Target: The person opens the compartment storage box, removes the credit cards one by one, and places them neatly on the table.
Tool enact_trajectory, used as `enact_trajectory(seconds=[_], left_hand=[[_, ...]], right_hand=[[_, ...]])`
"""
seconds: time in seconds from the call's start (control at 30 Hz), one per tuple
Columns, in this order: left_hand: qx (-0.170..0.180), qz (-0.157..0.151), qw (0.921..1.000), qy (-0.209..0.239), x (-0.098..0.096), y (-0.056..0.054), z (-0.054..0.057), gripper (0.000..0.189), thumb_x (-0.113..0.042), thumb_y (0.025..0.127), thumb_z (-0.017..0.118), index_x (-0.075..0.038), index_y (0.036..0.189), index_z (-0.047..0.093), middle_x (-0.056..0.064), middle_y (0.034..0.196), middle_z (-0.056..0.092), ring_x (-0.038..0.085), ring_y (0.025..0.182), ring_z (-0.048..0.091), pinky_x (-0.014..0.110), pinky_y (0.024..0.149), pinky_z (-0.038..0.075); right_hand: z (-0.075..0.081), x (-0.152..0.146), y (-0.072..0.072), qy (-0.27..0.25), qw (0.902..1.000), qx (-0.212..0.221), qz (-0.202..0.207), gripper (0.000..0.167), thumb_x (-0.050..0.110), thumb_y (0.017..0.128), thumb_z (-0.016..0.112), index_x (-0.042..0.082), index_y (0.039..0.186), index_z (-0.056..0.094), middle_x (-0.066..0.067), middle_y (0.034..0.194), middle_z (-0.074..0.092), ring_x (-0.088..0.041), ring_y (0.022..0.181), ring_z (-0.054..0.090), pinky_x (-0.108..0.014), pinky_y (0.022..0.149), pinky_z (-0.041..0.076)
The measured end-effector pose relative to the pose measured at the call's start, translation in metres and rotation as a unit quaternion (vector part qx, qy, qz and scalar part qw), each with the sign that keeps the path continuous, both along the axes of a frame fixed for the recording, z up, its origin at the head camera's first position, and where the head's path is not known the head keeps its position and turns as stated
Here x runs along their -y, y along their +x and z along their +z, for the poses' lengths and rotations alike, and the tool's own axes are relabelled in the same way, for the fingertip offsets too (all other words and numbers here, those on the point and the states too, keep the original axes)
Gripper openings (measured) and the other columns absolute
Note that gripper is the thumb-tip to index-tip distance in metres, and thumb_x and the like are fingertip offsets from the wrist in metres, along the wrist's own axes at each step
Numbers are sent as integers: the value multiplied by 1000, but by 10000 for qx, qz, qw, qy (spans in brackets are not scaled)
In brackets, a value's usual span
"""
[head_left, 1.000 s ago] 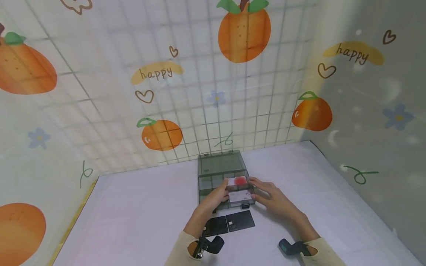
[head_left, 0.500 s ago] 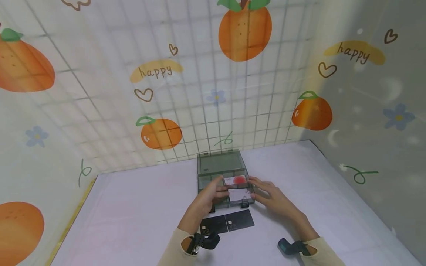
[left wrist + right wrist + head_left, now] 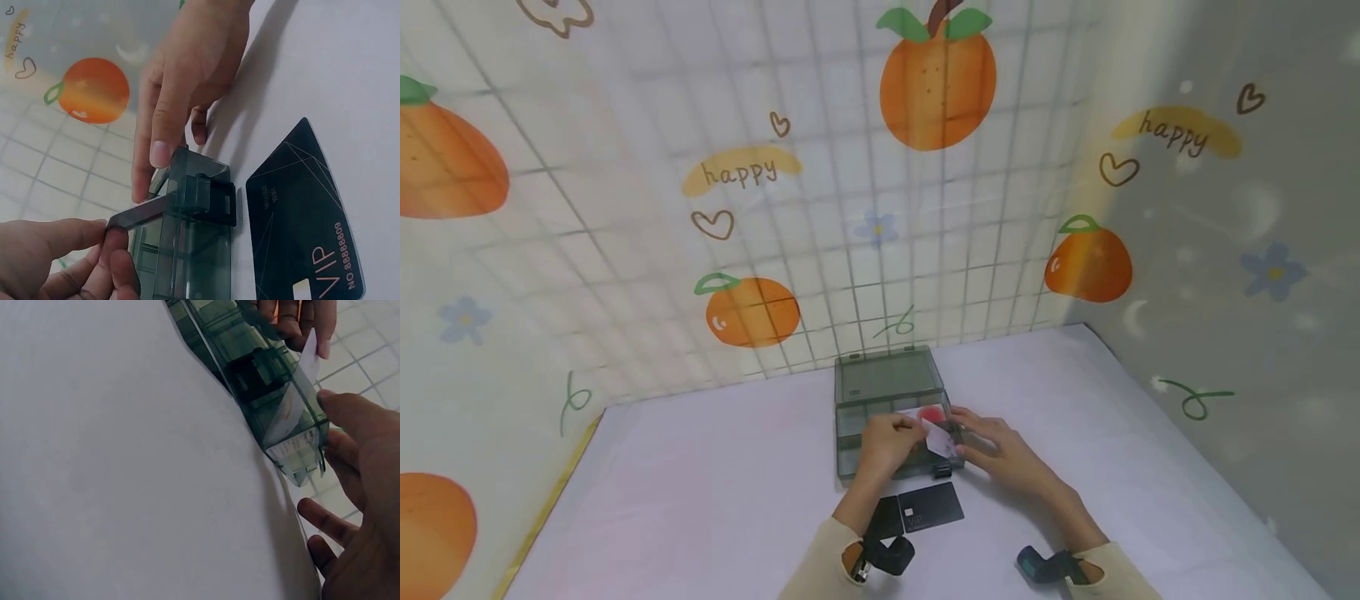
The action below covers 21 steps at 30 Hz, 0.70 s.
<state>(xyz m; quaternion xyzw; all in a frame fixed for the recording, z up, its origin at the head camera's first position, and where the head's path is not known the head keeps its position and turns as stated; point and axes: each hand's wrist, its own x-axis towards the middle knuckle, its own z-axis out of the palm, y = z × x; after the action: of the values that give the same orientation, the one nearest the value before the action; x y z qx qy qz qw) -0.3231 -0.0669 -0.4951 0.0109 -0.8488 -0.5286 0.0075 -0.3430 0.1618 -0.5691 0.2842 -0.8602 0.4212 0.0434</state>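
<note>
My left hand (image 3: 887, 442) pinches one end of a small white card (image 3: 938, 440) between thumb and fingertips. That end is raised; the card's other end slopes down into the front right compartment of a clear green plastic box (image 3: 887, 375) with its lid laid back. In the left wrist view the card (image 3: 140, 214) appears edge-on, beside the dark latch (image 3: 215, 199). With fingers spread, my right hand (image 3: 1011, 454) touches the box's right side; its thumb (image 3: 350, 412) is at the corner. A white card with a red circle (image 3: 930, 413) lies in the back right compartment, partly hidden by my left hand.
On the white table in front of the box lie two black VIP cards, one in full view (image 3: 931, 507) and another (image 3: 884, 518) partly covered by my left wrist. A curtain printed with oranges (image 3: 752, 311) hangs behind the table.
My left hand has come down to the front card, pinched its left end and tilted it up from lying flat. My right hand stays at the box's side. The head view has shifted slightly.
</note>
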Motion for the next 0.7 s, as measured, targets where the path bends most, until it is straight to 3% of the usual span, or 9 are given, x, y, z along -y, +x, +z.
enact_trajectory(seconds=[0.13,0.27,0.37,0.57,0.7], left_hand=[[-237,195,9993,-191,0,-1,-2,8,-11,82,76,-4,82,77,8,67,71,15,60,63,23,50,42],[-162,269,9994,-124,6,-1,0,10,-14,84,77,-4,85,78,7,69,71,24,66,67,24,51,42],[-132,221,9996,64,13,2,3,12,-13,84,78,-2,88,78,9,72,72,30,72,69,25,53,43],[30,64,9999,88,28,10,8,15,-17,88,76,-3,93,78,4,78,72,18,74,67,29,62,49],[138,43,9996,222,39,16,10,16,-21,91,75,-6,97,79,2,83,73,23,81,69,33,69,52]], right_hand=[[0,2,1,9,9999,82,-72,56,35,97,67,18,148,51,6,157,40,-33,134,43,-64,104,36],[0,2,0,36,9997,171,-156,57,39,97,66,22,149,50,8,157,39,-33,134,42,-64,104,35],[-1,2,0,59,9996,221,-179,58,43,97,65,24,150,50,9,157,39,-32,135,42,-65,104,35],[-2,1,1,71,9995,265,-183,59,44,96,65,24,150,50,8,157,39,-34,135,41,-66,104,34],[-2,1,1,86,9995,236,-184,59,42,97,66,22,150,50,8,157,38,-34,135,41,-67,104,34]])
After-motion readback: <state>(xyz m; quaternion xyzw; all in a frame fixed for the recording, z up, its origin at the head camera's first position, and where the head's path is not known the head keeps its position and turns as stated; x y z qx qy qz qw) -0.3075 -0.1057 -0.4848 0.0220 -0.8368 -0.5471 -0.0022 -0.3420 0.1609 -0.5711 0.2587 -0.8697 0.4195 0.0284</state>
